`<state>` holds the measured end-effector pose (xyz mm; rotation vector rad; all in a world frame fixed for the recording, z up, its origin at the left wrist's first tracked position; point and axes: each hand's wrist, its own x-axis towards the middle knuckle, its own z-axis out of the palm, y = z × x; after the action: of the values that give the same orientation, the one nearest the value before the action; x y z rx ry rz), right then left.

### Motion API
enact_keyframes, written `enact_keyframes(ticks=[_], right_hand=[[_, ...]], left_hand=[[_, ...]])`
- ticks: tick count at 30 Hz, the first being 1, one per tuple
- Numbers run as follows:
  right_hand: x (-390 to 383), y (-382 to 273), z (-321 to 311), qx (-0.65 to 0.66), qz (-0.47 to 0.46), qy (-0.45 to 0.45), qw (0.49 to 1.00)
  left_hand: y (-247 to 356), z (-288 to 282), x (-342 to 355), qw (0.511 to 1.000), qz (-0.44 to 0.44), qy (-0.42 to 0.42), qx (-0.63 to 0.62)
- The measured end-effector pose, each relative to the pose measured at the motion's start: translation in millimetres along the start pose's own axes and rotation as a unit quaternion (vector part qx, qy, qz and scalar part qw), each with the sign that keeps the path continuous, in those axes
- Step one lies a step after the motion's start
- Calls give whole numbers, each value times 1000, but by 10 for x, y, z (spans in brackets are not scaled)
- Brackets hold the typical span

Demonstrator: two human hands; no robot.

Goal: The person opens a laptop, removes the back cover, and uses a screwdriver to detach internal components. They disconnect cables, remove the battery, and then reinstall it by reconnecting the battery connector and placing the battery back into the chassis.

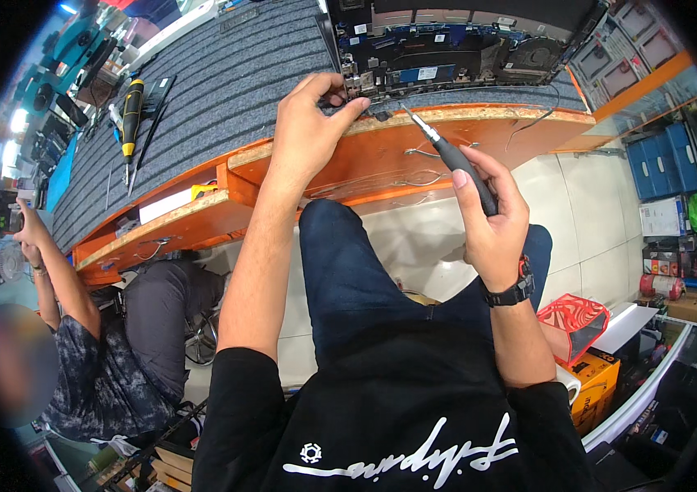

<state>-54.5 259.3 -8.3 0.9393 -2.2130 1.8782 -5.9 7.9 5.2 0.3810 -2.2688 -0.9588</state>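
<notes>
An opened laptop (428,74) with its inner boards, cables and a round fan showing lies at the far edge of view, along the bench front. My left hand (307,127) is at its near left corner, by a metal hinge. Thumb and curled fingers close around something small and dark there, mostly hidden. In my right hand (492,209) is a slim tool with a black grip (465,168), silver collar and narrow pointed tip; its exact kind is unclear. The tip points toward the laptop's near edge, just right of a small black piece (382,116), apparently not touching the laptop.
A ribbed grey mat (233,78) covers the wooden bench. On it lie a yellow-black screwdriver (131,119) and thin tools. Below, a drawer (176,215) stands partly open. Another person (111,361) sits at left, arms raised to the bench. Shelves and boxes (598,389) line the right.
</notes>
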Motion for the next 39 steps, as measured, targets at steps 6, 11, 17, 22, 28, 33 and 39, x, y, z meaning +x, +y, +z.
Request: enact_keyframes(ticks=[6, 11, 17, 22, 28, 33, 39], right_hand=[[54, -15, 132, -16, 20, -2, 1000], [70, -22, 193, -34, 5, -9, 999], [90, -25, 209, -31, 8, -10, 999], [81, 0, 217, -35, 11, -13, 999], [90, -9, 222, -41, 8, -14, 999], [109, -71, 263, -86, -44, -11, 995], [129, -84, 309, -127, -119, -4, 985]], left_hand=[[-26, -31, 19, 1000, 5, -12, -10], [-60, -42, 39, 999, 28, -18, -8], [-86, -41, 53, 999, 47, -20, -16], [-37, -45, 46, 999, 31, -25, -11], [-60, -41, 40, 999, 24, -27, -22], [-76, -19, 50, 999, 6, -32, -42], [-65, -11, 40, 998, -9, -36, -43]])
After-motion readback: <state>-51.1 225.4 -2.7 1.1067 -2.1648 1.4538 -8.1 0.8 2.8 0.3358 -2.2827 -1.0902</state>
